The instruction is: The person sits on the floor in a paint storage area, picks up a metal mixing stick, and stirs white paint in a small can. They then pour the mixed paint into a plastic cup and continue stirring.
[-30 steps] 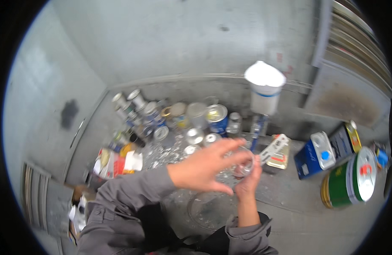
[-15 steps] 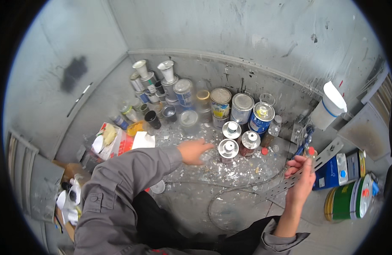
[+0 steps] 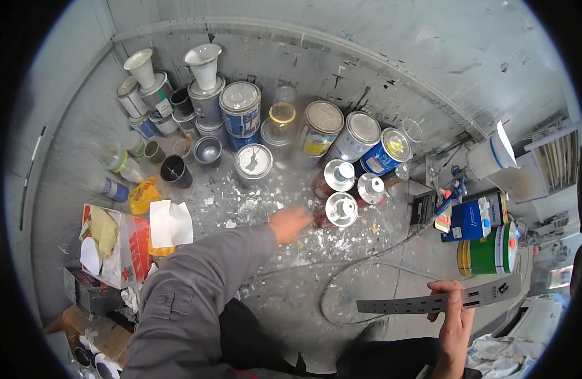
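Note:
My left hand (image 3: 289,225), blurred by motion, reaches over the paint-spattered bench top with its fingers stretched to the right. Nothing shows in it. Just beyond the fingertips stands a dark-red bottle-like can with a silver top and white cap (image 3: 341,210); whether they touch, I cannot tell. Two similar cans (image 3: 339,175) (image 3: 371,188) are grouped behind it. At the lower right, my right hand (image 3: 454,309) grips a long, flat, grey slotted paint mixing stick (image 3: 401,306), held roughly level, thumb in front of it.
Paint tins (image 3: 240,108) line the back wall, some stacked. Dark cups (image 3: 176,170) and a white paper sheet (image 3: 171,222) lie left. A hose (image 3: 324,297) loops across the surface. Blue (image 3: 466,221) and green (image 3: 486,250) cans stand right, below a spray gun (image 3: 454,189) and white funnel-shaped cup (image 3: 491,156).
My right hand has moved lower with the mixing stick, which has turned from steeply slanted to nearly level. The view has shifted; my left hand stays near the capped cans.

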Tool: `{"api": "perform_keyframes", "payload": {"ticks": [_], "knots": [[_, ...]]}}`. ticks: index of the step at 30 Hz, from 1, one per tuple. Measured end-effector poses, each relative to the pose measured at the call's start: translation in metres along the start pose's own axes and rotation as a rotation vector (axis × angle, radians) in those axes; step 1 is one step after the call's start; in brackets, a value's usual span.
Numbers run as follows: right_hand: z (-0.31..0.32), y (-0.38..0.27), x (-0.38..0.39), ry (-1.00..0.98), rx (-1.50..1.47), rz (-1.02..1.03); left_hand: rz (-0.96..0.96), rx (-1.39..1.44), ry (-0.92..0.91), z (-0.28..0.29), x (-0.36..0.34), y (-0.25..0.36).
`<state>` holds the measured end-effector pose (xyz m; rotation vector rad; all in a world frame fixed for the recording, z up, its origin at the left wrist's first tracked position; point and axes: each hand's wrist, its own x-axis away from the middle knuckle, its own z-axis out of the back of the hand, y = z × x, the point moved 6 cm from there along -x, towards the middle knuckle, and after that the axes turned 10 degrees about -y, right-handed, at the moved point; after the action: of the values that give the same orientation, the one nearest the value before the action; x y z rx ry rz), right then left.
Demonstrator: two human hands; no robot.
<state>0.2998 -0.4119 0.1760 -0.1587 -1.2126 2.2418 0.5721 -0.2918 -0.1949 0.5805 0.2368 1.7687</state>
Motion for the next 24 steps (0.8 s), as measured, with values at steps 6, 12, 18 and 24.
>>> {"api": "perform_keyframes", "payload": {"ticks": [6,12,18,24], "knots": [[-0.037,-0.054,-0.018,-0.128,0.089,0.033,-0.019,0.022,0.013,-0.004,-0.009,0.005],[-0.041,-0.043,-0.019,-0.131,0.075,0.022,0.015,0.039,0.047,0.007,0.006,0.008],[-0.029,0.014,-0.052,-0.278,-0.005,-0.046,0.052,0.052,0.058,0.014,0.009,0.006],[-0.039,0.047,-0.084,-0.446,-0.02,-0.038,0.257,0.07,-0.025,0.012,0.037,-0.002]]}}
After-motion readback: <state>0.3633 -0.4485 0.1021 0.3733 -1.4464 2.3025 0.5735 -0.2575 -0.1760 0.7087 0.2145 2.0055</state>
